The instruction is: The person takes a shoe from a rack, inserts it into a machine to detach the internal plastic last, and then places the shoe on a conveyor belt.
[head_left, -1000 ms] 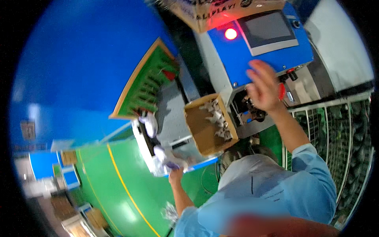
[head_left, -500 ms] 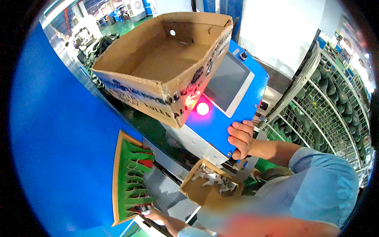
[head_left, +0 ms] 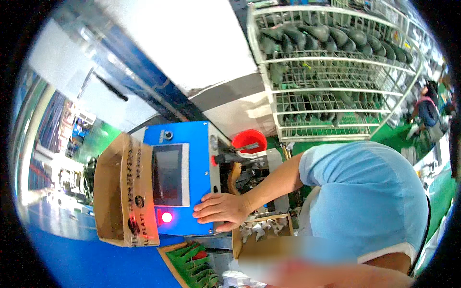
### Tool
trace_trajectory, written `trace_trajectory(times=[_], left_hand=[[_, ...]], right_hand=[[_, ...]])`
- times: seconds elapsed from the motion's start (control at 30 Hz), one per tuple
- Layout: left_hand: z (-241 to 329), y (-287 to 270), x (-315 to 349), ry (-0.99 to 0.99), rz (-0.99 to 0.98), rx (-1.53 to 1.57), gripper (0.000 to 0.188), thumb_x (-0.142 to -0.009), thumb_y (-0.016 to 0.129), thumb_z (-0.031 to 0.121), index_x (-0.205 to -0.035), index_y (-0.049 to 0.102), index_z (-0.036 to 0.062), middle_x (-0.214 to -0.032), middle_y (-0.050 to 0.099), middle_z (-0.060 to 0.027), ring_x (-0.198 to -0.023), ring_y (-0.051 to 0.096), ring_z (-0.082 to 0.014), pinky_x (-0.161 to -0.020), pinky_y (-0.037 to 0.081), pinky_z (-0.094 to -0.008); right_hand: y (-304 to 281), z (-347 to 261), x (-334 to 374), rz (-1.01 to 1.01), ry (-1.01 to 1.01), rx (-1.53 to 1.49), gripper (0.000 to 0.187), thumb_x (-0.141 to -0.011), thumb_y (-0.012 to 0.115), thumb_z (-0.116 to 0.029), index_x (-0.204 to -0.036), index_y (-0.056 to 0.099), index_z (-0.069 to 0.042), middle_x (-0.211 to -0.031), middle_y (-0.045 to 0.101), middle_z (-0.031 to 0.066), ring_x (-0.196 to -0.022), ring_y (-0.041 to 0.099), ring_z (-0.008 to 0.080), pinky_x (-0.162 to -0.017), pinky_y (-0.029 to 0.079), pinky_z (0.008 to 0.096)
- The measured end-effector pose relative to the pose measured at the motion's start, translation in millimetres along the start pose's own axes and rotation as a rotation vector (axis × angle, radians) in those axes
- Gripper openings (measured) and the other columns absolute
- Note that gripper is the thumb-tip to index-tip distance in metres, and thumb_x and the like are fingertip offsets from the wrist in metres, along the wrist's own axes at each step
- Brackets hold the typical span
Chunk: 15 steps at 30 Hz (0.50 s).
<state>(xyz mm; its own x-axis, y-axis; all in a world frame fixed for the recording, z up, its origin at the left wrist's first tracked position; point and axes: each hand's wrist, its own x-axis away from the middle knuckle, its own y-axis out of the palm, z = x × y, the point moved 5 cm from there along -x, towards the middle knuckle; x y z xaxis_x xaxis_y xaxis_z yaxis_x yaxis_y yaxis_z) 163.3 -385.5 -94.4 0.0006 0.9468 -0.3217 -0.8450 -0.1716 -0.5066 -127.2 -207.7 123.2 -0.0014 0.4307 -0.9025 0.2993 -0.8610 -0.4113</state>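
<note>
Blue machine [head_left: 198, 168], 8 o'clock, is being touched by spread, flat R hand [head_left: 222, 210]. White bits [head_left: 260, 231] are being held by sm. box [head_left: 237, 244] at R hand's 4 o'clock. L hand's grip can't be told.

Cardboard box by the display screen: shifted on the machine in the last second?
No, not noticeably. The cardboard box is still beside the display screen and red lamp on the blue control panel; the camera turned.

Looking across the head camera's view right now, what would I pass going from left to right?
Open cardboard box → dark screen on the blue machine → the person's right hand → white wire rack → another person in the background.
</note>
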Motion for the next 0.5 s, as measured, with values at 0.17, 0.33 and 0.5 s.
trace_trajectory(times=[0.17, 0.33, 0.5], left_hand=[[93.1, 11.6, 40.8, -0.088, -0.297, 0.324, 0.058, -0.090, 0.069, 0.032, -0.135, 0.053, 0.0002, -0.119, 0.065, -0.0215, -0.105, 0.066, -0.0378, -0.087, 0.056, -0.0470], [145.3, 13.3, 116.8, -0.316, -0.488, 0.574, 0.060, -0.090, 0.069, 0.034, -0.137, 0.052, 0.0007, -0.121, 0.064, -0.0216, -0.107, 0.065, -0.0373, -0.088, 0.056, -0.0466], [180.2, 23.6, 201.4, -0.575, -0.606, 0.721, 0.062, -0.090, 0.068, 0.036, -0.139, 0.051, 0.0013, -0.123, 0.064, -0.0218, -0.109, 0.065, -0.0367, -0.089, 0.056, -0.0462]], right_hand=[[-31.7, -47.0, 46.1, -0.191, 0.113, -0.529, 0.093, -0.085, 0.076, -0.038, -0.155, 0.028, 0.000, -0.154, 0.038, 0.0231, -0.142, 0.039, 0.0398, -0.115, 0.032, 0.0548], [-46.4, -56.4, 78.5, -0.485, 0.595, -1.372, 0.122, -0.082, 0.082, -0.048, -0.164, 0.000, -0.010, -0.159, 0.032, 0.0194, -0.136, 0.042, 0.0270, -0.112, 0.035, 0.0384], [-98.5, 3.8, 92.7, -0.586, 0.929, -1.435, 0.113, -0.087, 0.074, -0.041, -0.164, -0.004, -0.011, -0.150, 0.045, 0.0205, -0.132, 0.048, 0.0284, -0.109, 0.038, 0.0372]])
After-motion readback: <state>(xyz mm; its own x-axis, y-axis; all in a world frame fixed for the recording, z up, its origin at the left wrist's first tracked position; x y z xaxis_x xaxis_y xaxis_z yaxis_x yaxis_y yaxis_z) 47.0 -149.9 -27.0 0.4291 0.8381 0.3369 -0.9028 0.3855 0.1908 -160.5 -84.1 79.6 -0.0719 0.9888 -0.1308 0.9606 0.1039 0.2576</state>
